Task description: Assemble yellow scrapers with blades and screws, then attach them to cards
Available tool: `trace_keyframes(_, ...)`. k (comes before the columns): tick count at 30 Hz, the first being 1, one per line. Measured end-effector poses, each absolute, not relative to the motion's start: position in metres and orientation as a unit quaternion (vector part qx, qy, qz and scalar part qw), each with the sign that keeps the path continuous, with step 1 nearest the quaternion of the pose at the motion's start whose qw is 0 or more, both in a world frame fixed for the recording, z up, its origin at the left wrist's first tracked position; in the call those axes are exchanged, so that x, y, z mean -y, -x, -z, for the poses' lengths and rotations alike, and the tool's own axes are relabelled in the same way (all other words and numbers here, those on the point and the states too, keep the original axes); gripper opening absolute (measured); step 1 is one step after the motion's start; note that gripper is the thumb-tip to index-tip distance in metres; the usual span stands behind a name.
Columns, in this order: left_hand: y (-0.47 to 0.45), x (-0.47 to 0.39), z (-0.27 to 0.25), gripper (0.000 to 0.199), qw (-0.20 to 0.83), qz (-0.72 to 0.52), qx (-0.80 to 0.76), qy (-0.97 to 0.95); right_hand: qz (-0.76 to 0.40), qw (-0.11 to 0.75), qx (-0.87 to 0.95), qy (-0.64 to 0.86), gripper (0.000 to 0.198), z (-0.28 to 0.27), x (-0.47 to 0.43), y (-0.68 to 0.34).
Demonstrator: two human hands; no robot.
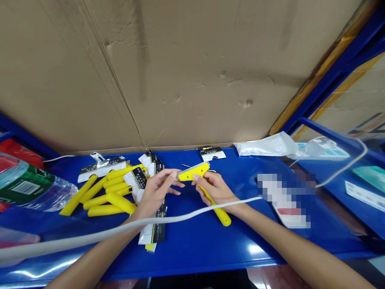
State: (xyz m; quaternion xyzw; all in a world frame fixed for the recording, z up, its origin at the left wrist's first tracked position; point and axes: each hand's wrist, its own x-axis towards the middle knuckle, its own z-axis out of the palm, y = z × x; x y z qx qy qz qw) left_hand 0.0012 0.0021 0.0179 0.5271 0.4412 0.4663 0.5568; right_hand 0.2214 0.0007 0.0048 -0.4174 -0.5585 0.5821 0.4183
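Note:
Both hands meet over the blue tabletop around a yellow scraper, which has a wide head with a metal blade along its upper edge. Its round handle slants down to the right, past my right hand. My left hand pinches the left end of the head between thumb and fingers. My right hand grips the scraper where head and handle join, thumb on the face of the head. Left of my left hand lies a pile of yellow handles. Black-and-white packaging cards lie beside and partly under that hand.
A large plastic bottle lies at the left. A white cable crosses in front of both forearms. Cardboard walls the back. At the back right is a white plastic bag; a blurred-out item lies right of my right hand.

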Motion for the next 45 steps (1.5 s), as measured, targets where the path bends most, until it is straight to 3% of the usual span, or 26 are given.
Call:
trace_keyframes(8, -0.001, -0.003, -0.013, 0.047, 0.545, -0.489, -0.427, -0.531, -0.572, 0.463, 0.539, 0.409, 0.055, -0.003, -0.001, -0.219)
trace_keyframes(29, 0.001, -0.004, -0.011, 0.044, 0.537, -0.488, -0.428, -0.538, -0.583, 0.485, 0.518, 0.395, 0.056, -0.001, 0.0, -0.219)
trace_keyframes(34, 0.007, -0.012, -0.011, 0.042, 0.457, -0.463, -0.435, -0.623, -0.562, 0.544, 0.487, 0.388, 0.053, -0.003, -0.007, -0.226)
trace_keyframes(40, 0.023, -0.028, -0.004, 0.018, 0.199, -0.352, -0.47, -0.785, -0.544, 0.583, 0.471, 0.377, 0.049, -0.005, -0.014, -0.233)
trace_keyframes(45, 0.028, -0.039, -0.001, 0.013, 0.216, -0.267, -0.474, -0.811, -0.554, 0.569, 0.479, 0.375, 0.053, -0.002, -0.015, -0.232)
